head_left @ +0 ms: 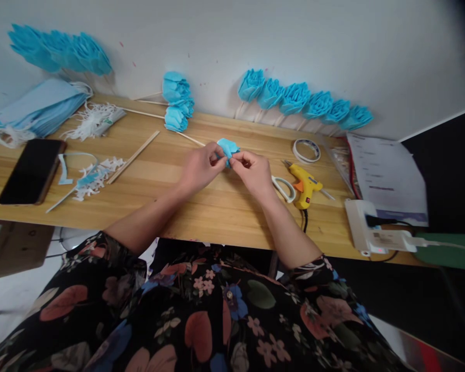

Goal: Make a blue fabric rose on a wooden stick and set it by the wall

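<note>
My left hand (201, 166) and my right hand (253, 170) meet over the middle of the wooden table (217, 206). Both pinch a small blue fabric flower (228, 147) between thumbs and fingertips. A thin wooden stick (189, 138) runs from the flower up to the left. Fingers of both hands are curled closed around the blue piece.
A yellow glue gun (306, 185), white-handled scissors (283, 187) and a tape roll (306, 150) lie right of my hands. Finished blue flowers (302, 101) lean on the wall. A phone (31, 170), blue masks (34, 108), white ear-loop scraps (95, 175) and a power strip (366, 232) occupy the table's sides.
</note>
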{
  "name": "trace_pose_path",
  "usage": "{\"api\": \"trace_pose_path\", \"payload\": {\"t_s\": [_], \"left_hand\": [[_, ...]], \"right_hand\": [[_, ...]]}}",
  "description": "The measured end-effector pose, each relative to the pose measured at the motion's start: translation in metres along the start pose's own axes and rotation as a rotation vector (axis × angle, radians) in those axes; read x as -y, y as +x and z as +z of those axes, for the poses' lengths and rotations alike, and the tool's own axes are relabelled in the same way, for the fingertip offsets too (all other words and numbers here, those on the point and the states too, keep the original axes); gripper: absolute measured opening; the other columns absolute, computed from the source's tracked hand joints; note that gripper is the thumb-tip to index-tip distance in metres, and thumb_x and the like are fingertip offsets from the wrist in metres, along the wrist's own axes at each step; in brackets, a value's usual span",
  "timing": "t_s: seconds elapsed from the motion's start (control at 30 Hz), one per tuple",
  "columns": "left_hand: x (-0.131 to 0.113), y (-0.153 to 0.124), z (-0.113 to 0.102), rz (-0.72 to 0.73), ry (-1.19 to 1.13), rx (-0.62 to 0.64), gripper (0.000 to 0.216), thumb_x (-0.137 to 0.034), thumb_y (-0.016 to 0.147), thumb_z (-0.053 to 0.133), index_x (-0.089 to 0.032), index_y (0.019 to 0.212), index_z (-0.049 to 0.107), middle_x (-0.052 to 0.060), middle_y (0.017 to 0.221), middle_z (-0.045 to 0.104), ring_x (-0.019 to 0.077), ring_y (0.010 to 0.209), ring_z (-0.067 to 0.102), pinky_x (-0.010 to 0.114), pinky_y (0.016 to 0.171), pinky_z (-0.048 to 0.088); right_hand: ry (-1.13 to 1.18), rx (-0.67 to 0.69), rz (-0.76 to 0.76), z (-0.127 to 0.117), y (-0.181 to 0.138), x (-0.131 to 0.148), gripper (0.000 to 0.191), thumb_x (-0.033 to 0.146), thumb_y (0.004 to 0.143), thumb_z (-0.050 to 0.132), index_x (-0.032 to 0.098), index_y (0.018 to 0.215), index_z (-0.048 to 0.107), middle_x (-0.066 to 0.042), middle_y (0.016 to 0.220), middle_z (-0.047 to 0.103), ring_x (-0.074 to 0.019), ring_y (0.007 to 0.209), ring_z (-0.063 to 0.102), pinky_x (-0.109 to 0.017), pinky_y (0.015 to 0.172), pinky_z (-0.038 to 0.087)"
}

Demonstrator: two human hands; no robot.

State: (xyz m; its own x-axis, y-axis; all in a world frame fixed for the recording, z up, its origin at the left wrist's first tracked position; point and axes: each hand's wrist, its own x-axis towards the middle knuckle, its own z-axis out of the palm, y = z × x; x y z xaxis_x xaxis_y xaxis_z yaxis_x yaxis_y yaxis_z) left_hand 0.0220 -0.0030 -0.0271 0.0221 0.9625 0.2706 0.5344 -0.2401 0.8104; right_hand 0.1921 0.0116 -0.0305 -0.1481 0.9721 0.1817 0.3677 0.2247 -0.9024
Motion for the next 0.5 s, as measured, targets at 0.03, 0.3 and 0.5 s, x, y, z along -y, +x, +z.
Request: {"api": "trace_pose_path", "payload": {"t_s": [0.03, 0.3, 0.5], "left_hand": [[0.0003, -0.0001, 0.0002, 0.002, -0.001, 0.001, 0.004, -0.02, 0.083, 0.067, -0.019, 0.084, 0.063, -0.006, 0.06, 0.053, 0.009, 0.054, 0.043, 0.025, 0.056, 0.029], [0.0014, 0.0, 0.0005, 0.004, -0.032, 0.03, 0.002, -0.018, 0.083, 0.062, -0.019, 0.082, 0.062, -0.006, 0.058, 0.049, 0.0093, 0.054, 0.043, 0.025, 0.054, 0.028], [0.0047, 0.001, 0.0024, 0.016, -0.039, 0.033, 0.008, -0.013, 0.082, 0.057, -0.019, 0.083, 0.062, -0.006, 0.059, 0.049, 0.0094, 0.054, 0.043, 0.024, 0.054, 0.028]], "right_hand": [[-0.002, 0.001, -0.004, -0.0001, 0.0, 0.0, 0.016, 0.034, 0.081, 0.067, 0.02, 0.079, 0.075, 0.001, 0.07, 0.069, -0.0131, 0.065, 0.057, -0.03, 0.066, 0.041], [0.002, 0.012, 0.009, -0.001, -0.0003, 0.0032, 0.014, 0.032, 0.081, 0.067, 0.02, 0.077, 0.073, 0.001, 0.071, 0.07, -0.0136, 0.066, 0.058, -0.03, 0.068, 0.043], [0.005, 0.005, 0.009, -0.0013, -0.0001, 0.0038, 0.014, 0.032, 0.081, 0.067, 0.02, 0.077, 0.074, 0.001, 0.072, 0.07, -0.0134, 0.066, 0.058, -0.029, 0.067, 0.044]]}}
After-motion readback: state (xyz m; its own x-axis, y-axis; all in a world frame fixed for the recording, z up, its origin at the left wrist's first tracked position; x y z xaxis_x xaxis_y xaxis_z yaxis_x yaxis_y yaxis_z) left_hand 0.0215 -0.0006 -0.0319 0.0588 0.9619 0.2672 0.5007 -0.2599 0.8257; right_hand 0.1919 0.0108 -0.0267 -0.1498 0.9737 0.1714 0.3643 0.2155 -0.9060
